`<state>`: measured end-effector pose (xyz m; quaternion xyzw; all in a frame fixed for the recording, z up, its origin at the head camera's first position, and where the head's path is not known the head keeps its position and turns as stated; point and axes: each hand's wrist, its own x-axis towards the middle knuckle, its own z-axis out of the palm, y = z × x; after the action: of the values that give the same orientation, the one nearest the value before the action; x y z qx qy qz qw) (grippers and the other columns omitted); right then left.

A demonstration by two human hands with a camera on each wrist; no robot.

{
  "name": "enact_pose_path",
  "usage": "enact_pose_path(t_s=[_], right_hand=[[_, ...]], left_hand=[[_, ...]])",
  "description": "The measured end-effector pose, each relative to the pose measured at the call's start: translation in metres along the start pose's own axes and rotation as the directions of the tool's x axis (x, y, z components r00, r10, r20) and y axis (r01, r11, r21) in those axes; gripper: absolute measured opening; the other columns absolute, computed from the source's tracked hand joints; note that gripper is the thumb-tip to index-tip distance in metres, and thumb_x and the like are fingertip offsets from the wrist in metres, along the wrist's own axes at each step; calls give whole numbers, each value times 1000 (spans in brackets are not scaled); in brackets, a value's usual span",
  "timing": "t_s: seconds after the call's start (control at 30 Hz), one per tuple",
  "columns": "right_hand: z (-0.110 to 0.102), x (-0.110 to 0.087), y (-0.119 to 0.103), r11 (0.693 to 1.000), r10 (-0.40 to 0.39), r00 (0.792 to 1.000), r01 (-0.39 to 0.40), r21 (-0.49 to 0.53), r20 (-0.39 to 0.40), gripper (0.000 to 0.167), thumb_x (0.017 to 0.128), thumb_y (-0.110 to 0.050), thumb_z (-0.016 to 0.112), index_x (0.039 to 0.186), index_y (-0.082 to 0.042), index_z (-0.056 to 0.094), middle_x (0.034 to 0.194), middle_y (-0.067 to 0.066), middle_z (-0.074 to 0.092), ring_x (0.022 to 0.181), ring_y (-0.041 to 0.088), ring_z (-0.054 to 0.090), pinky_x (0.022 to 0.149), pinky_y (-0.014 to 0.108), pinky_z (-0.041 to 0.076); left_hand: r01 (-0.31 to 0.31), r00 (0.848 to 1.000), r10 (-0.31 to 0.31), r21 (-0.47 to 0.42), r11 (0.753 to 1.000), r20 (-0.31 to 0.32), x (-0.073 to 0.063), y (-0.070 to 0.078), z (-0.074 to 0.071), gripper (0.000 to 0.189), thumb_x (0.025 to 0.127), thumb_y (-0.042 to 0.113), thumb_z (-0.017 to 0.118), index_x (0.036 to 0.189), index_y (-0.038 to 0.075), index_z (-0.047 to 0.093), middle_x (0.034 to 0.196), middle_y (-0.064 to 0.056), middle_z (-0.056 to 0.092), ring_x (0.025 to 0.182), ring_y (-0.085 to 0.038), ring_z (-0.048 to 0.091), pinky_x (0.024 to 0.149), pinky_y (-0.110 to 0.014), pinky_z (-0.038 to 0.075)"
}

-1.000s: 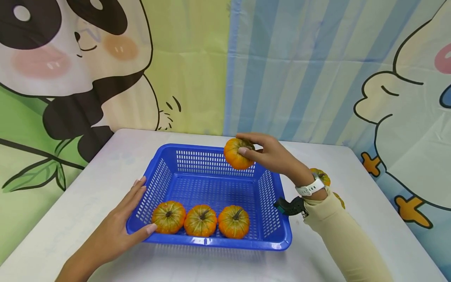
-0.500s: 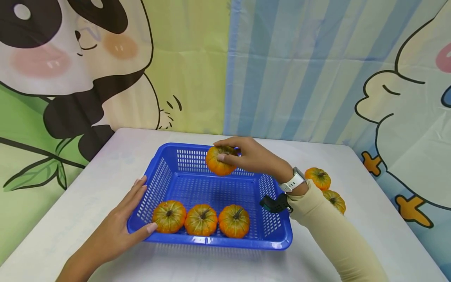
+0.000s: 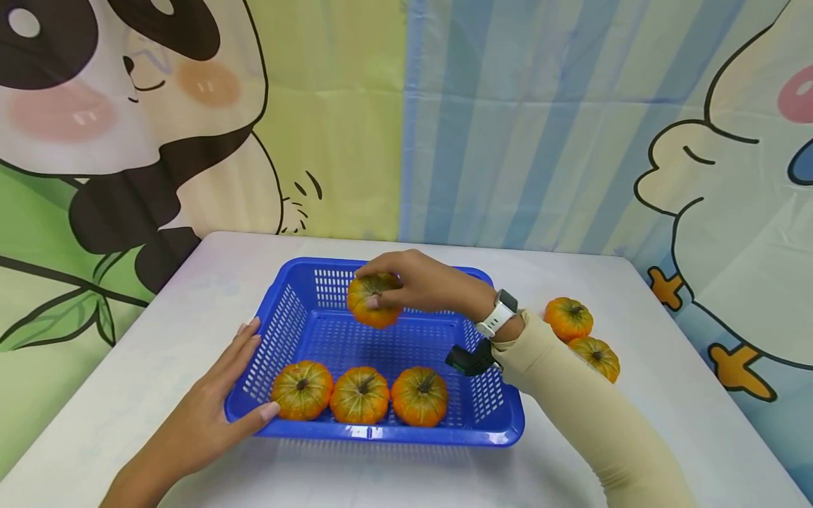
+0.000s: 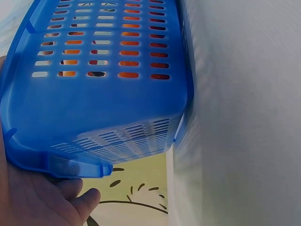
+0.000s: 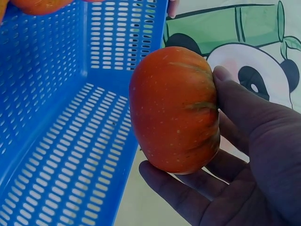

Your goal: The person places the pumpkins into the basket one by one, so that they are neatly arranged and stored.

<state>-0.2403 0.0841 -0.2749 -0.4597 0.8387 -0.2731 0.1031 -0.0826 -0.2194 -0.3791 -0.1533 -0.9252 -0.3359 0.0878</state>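
My right hand [image 3: 422,282] grips a small orange-and-green pumpkin [image 3: 370,300] by its top, fingers and thumb round it, over the far part of a blue plastic basket [image 3: 381,436]. In the right wrist view the orange underside of this pumpkin [image 5: 174,113] shows between thumb and fingers. At the basket's near-left corner my left hand [image 3: 203,402] rests with fairly straight fingers along the left rim and the thumb over the front rim. Three pumpkins stand in a row along the basket's front wall: the left pumpkin [image 3: 302,390], middle pumpkin [image 3: 360,395] and right pumpkin [image 3: 420,396].
Two more pumpkins lie on the white table [image 3: 667,437] right of the basket: a rear pumpkin [image 3: 568,317] and a front pumpkin [image 3: 597,356], partly behind the right sleeve [image 3: 584,409]. A printed curtain [image 3: 508,127] hangs behind the table.
My right hand has carried its pumpkin leftward and slightly down, from the basket's back-right rim to over its inside. The left hand keeps its place on the rim. Both table pumpkins have come into fuller view.
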Motion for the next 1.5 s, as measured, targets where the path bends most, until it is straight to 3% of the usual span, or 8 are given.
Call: enact_pose_path(t_s=[0.2, 0.5, 0.97, 1.2, 1.5], right_hand=[[5, 15, -6, 999, 16, 1000, -15, -39, 22, 51, 94, -25, 65, 139, -7, 53, 133, 6, 56, 110, 12, 56, 86, 21, 49], [17, 32, -11, 999, 18, 997, -15, -42, 73, 51, 94, -29, 65, 139, -8, 53, 127, 5, 59, 104, 10, 57, 82, 18, 49], [40, 64, -19, 999, 20, 987, -12, -49, 160, 54, 96, -37, 61, 141, -8, 53, 134, 2, 56, 119, 11, 50, 94, 17, 43], [42, 73, -20, 1000, -15, 985, 17, -13, 174, 53, 96, -38, 60, 138, -6, 55, 125, 2, 62, 105, 7, 56, 88, 14, 45], [59, 87, -13, 999, 5, 981, -11, 34, 193, 55, 95, -40, 61, 137, -6, 56, 128, 2, 62, 110, 5, 56, 91, 12, 43]], left_hand=[[9, 1000, -9, 11, 1000, 4, 0, 1, 1, 92, 85, 35, 73, 157, 19, 18, 162, 3, 9, 147, -30, 12, 93, -73, 32], [12, 1000, -13, 22, 1000, 11, 1, 2, 1, 92, 85, 37, 72, 157, 18, 18, 162, 3, 9, 147, -30, 12, 92, -72, 34], [10, 1000, -10, 18, 1000, 9, 1, 0, -1, 92, 85, 36, 73, 157, 18, 18, 163, 3, 9, 146, -33, 15, 92, -71, 35], [0, 1000, 0, 15, 1000, 8, 1, 0, 0, 92, 85, 35, 73, 157, 18, 19, 162, 3, 9, 146, -32, 15, 92, -71, 35], [-5, 1000, 5, 15, 1000, 3, 2, -1, 0, 92, 84, 34, 74, 157, 16, 20, 162, 2, 10, 146, -31, 15, 93, -70, 35]])
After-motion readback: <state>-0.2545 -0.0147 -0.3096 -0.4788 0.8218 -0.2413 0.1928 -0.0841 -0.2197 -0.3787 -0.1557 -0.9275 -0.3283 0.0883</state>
